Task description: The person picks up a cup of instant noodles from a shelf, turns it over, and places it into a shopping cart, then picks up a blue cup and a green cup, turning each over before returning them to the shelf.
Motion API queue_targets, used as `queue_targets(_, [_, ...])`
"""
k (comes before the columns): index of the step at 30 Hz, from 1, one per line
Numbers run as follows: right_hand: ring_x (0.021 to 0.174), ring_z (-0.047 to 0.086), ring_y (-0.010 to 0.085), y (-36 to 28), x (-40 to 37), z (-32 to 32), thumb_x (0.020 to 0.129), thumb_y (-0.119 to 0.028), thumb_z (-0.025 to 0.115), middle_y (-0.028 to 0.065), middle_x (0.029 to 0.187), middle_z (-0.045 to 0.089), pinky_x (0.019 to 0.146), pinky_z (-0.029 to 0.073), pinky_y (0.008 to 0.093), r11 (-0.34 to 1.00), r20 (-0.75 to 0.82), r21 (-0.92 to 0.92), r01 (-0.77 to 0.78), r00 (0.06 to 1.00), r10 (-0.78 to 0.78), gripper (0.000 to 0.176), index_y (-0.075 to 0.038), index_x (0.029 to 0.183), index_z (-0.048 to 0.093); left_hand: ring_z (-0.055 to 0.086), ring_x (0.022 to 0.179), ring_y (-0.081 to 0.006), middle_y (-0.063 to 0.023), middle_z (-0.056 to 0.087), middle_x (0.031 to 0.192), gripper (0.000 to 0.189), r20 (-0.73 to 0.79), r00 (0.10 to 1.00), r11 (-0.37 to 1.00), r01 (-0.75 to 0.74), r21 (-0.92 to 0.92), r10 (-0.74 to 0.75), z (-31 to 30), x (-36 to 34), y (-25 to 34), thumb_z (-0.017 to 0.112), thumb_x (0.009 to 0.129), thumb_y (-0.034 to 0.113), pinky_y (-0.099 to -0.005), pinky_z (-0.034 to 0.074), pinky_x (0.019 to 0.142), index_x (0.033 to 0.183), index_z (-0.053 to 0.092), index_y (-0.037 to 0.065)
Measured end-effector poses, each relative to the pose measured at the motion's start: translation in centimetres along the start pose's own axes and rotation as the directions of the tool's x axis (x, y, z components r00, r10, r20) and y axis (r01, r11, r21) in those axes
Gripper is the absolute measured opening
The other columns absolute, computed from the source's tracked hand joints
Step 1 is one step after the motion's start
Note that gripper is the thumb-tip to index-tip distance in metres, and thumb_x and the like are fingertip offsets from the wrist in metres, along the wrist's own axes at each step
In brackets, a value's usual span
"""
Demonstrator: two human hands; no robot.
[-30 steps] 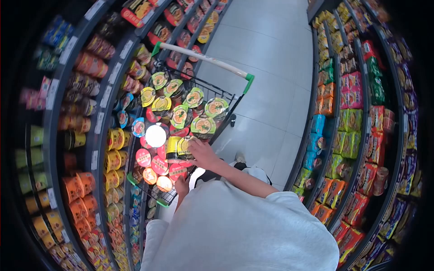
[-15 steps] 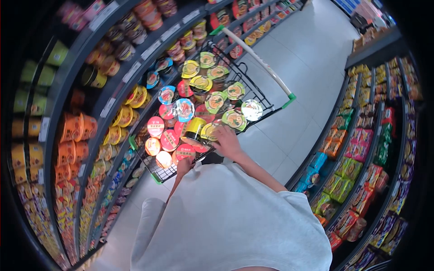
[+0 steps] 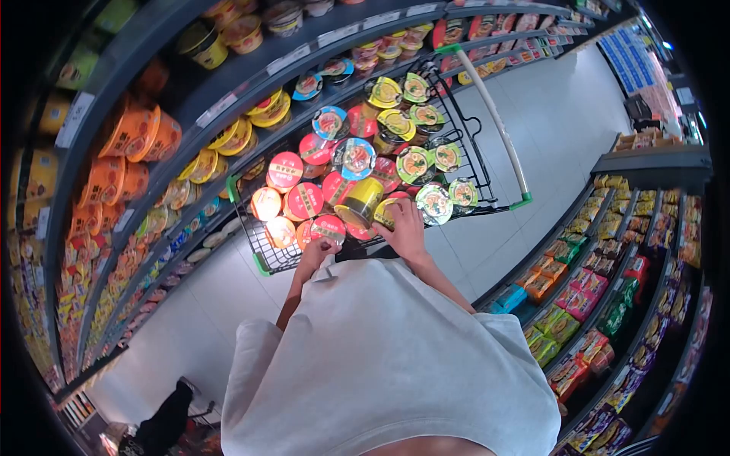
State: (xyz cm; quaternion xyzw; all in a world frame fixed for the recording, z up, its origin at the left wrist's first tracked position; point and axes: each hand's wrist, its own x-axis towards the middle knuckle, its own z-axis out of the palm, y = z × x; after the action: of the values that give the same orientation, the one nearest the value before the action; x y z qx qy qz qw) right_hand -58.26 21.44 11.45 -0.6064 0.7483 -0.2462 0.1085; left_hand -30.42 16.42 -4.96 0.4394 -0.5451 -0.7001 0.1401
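A black wire shopping cart (image 3: 283, 261) with green corners holds many instant noodle cups. My right hand (image 3: 405, 232) is closed round a yellow-lidded noodle cup (image 3: 386, 216) at the cart's near side. Beside it a yellow and black noodle cup (image 3: 359, 202) lies tipped on its side on the others. My left hand (image 3: 315, 254) is at the near rim, fingers curled against a red-lidded noodle cup (image 3: 328, 230); what they grip is hidden. Red-lidded cups fill the left part, green-lidded cups (image 3: 415, 164) the right, and a blue-lidded cup (image 3: 355, 158) sits between them.
Shelves of noodle cups and orange tubs (image 3: 125, 137) run along the left, close to the cart. Shelves of bagged noodles (image 3: 566, 304) stand on the right. Pale tiled floor (image 3: 540, 114) lies beyond the cart handle (image 3: 494, 121). A dark-clothed person (image 3: 163, 422) is at lower left.
The view has turned, so the cart appears farther right and more level. Both hands stay at its near side. The dark-clothed person has come into view at lower left.
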Motion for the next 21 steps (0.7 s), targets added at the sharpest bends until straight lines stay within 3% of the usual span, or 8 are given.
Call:
queue_targets(5, [0.103,0.056,0.0363,-0.9,0.0,1.5,0.075,-0.016,0.079,0.0150,0.112,0.054,0.086,0.046,0.0478,0.995,0.064,0.081,0.064,0.996,-0.069,0.038,-0.004,0.105,0.060,0.060,0.071,-0.0070,-0.0005,0.067,0.076,0.013,-0.034,0.998,0.998,0.048,0.039,-0.046,-0.3,-0.6,-0.2,0.074,0.090,0.010,-0.0255,0.048,0.063,0.088,0.064,0.001])
queue_targets(7, [0.102,0.057,0.0361,-1.0,0.9,1.8,0.075,-0.015,0.079,0.0151,0.112,0.055,0.084,0.047,0.0475,0.993,0.107,0.095,0.066,0.991,-0.077,0.037,-0.003,0.105,0.060,0.064,0.073,-0.0089,-0.0029,0.070,0.079,0.016,-0.053,0.998,0.999,-0.019,-0.047,0.017,-0.2,-1.1,1.8,0.075,0.089,0.014,-0.0263,0.051,0.065,0.088,0.067,0.001])
queue_targets(9, [0.102,0.059,0.0360,-0.8,1.4,2.1,0.076,-0.012,0.078,0.0155,0.113,0.056,0.083,0.048,0.0473,0.994,0.089,0.076,0.083,0.992,-0.090,0.034,-0.004,0.105,0.061,0.063,0.073,-0.0091,-0.0037,0.070,0.080,0.019,-0.040,0.998,0.997,0.044,0.057,-0.042,-0.6,-1.2,2.5,0.077,0.088,0.017,-0.0268,0.051,0.065,0.088,0.068,0.001])
queue_targets(15, [0.102,0.060,0.0356,-0.5,1.8,2.4,0.075,-0.011,0.079,0.0137,0.111,0.057,0.085,0.049,0.0460,0.988,0.051,0.145,0.053,0.997,-0.061,0.036,-0.005,0.105,0.061,0.063,0.071,-0.0098,-0.0040,0.070,0.078,0.022,-0.021,0.991,0.991,0.129,0.041,-0.129,-1.0,-0.7,2.4,0.079,0.086,0.020,-0.0276,0.051,0.064,0.091,0.070,0.001])
queue_targets(21, [0.103,0.061,0.0350,-0.6,1.9,2.1,0.076,-0.009,0.079,0.0142,0.114,0.058,0.086,0.050,0.0437,0.988,0.043,0.143,0.059,0.997,-0.066,0.033,-0.004,0.104,0.061,0.066,0.069,-0.0147,-0.0065,0.071,0.077,0.029,-0.068,0.992,0.978,0.118,0.170,-0.108,-0.4,-0.7,2.9,0.081,0.083,0.029,-0.0306,0.052,0.065,0.092,0.072,0.003])
